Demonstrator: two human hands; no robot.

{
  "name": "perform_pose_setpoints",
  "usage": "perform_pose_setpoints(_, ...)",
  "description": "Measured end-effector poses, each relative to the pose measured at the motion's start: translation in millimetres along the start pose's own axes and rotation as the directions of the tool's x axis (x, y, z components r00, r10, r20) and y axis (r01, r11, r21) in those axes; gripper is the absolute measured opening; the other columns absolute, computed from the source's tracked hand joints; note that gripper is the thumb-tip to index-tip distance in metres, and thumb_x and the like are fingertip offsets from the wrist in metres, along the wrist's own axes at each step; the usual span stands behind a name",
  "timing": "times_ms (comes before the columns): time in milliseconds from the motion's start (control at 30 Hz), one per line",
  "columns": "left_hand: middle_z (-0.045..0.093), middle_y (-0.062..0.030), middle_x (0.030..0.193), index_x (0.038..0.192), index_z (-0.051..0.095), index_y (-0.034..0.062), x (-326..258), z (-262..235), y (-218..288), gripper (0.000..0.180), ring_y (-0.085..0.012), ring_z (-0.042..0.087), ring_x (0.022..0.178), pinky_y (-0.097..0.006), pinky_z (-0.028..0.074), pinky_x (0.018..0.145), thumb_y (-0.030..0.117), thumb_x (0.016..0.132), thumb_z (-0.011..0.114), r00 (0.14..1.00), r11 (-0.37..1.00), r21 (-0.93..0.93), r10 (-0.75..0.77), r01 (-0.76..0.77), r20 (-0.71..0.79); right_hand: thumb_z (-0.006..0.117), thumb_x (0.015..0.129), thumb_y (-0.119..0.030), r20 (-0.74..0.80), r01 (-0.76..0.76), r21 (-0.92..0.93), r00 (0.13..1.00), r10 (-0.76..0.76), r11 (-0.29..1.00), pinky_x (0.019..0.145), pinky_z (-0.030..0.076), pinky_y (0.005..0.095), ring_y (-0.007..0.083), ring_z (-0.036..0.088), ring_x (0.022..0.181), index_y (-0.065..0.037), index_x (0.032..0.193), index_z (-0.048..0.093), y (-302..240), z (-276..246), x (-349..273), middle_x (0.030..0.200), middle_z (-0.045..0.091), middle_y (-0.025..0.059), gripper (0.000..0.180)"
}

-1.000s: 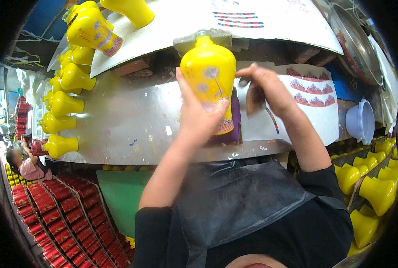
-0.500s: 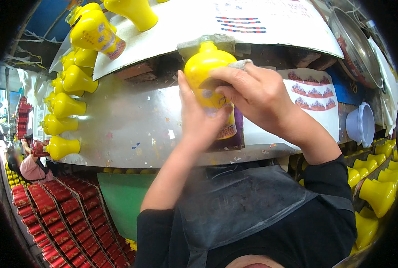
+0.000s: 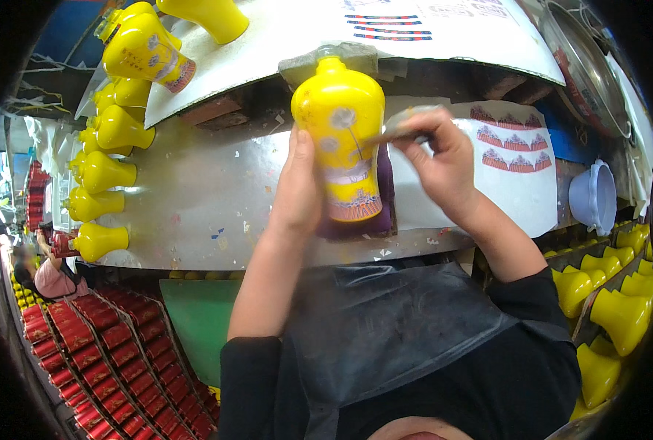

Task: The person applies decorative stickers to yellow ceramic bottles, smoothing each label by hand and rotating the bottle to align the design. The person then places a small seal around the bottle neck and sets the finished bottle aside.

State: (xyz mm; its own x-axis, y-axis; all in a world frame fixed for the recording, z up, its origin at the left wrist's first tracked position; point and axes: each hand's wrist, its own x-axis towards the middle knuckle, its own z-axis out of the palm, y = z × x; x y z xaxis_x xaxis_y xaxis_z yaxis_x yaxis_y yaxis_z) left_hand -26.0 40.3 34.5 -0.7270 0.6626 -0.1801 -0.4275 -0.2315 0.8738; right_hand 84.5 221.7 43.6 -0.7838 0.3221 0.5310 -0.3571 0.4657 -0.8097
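A yellow bottle point(image 3: 334, 99) with a narrow clear neck lies on the bench, its neck pointing away from me. Flower decals, a pale band and a patterned border near its base decorate the upper side. My left hand point(image 3: 297, 187) is wrapped against the bottle's left flank. Just off its right side, my right hand point(image 3: 444, 165) pinches a thin dark flat scraper point(image 3: 394, 136), blurred by motion. A greyish cloth point(image 3: 414, 114) shows at the same fingers. Beneath the bottle are a purple pad point(image 3: 387, 194) and, at the neck, a grey folded cloth point(image 3: 291, 72).
Decal sheets point(image 3: 513, 139) lie to the right, near a lavender basin point(image 3: 593, 198). A white board point(image 3: 480, 37) spans the back, with a decorated yellow bottle point(image 3: 147, 51) at its left. Several plain yellow bottles point(image 3: 106, 172) line the left; red stacked items point(image 3: 114, 359) stand below.
My right hand has drawn back rightward off the bottle with the scraper, baring the decals. My left hand has shifted left along the bottle's side. The bottle appears slightly turned.
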Motion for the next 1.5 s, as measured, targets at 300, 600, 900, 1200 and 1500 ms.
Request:
perform_pose_setpoints(300,0.054,-0.0134,0.15,0.154,0.04,0.0076,0.1,4.0,2.6,0.065,-0.0291,0.053,0.138,-0.048,0.04,0.118,0.055,0.112,0.027,0.997,0.991,-0.117,-0.06,0.066,0.05,0.078,0.078,0.006,0.088,0.133,-0.011,0.987,-0.131,0.991,0.081,0.058,0.0367,0.029,0.074,0.093,-0.008,0.104,0.071,-11.6,10.4,-37.1,0.105,0.074,0.0116,0.031)
perform_pose_setpoints(600,0.027,-0.0161,0.167,0.168,0.006,0.0102,-24.2,3.2,12.0,0.084,-0.0313,0.033,0.152,-0.046,0.029,0.125,0.054,0.108,0.046,0.992,0.991,-0.084,0.106,-0.1,0.073,0.081,0.076,0.01,0.142,0.258,-0.106,0.96,-0.243,0.96,0.08,0.059,0.0323,0.0265,0.075,0.09,-0.007,0.108,0.069,-23.2,15.7,-25.4,0.105,0.075,0.012,0.039)
perform_pose_setpoints(900,0.039,-0.0191,0.153,0.167,0.014,0.01,-24.2,-10.8,-13.3,0.082,-0.0308,0.045,0.142,-0.045,0.044,0.114,0.012,0.101,0.063,0.966,0.925,0.284,0.258,-0.252,0.017,0.065,0.1,-0.005,-0.025,-0.431,0.283,0.89,0.456,0.857,0.082,0.051,0.0215,0.0085,0.062,0.095,-0.002,0.119,0.064,-22.8,2.7,-13.2,0.103,0.062,0.0027,0.019)
perform_pose_setpoints(1200,0.047,-0.0166,0.149,0.162,0.026,0.008,-24.0,-7.7,-18.0,0.073,-0.0276,0.056,0.132,-0.042,0.048,0.11,0.009,0.1,0.064,0.957,0.933,0.218,0.288,-0.286,0.021,0.074,0.093,-0.022,0.154,-0.534,0.017,0.837,0.525,0.845,0.088,0.055,0.0268,0.0149,0.063,0.104,0.002,0.147,0.045,-13.5,16.6,-9.6,0.122,0.062,0.0135,0.065)
perform_pose_setpoints(1500,0.049,-0.0156,0.146,0.161,0.028,0.0095,-22.2,-9.9,-12.8,0.076,-0.0258,0.057,0.13,-0.041,0.05,0.107,-0.001,0.094,0.064,0.977,0.977,0.055,0.208,-0.205,-0.054,0.059,0.104,-0.026,0.254,-0.77,0.228,0.638,0.727,0.596,0.082,0.051,0.0239,0.0052,0.059,0.099,-0.007,0.137,0.057,-8.6,-5.8,2.1,0.106,0.064,0.0049,0.038)
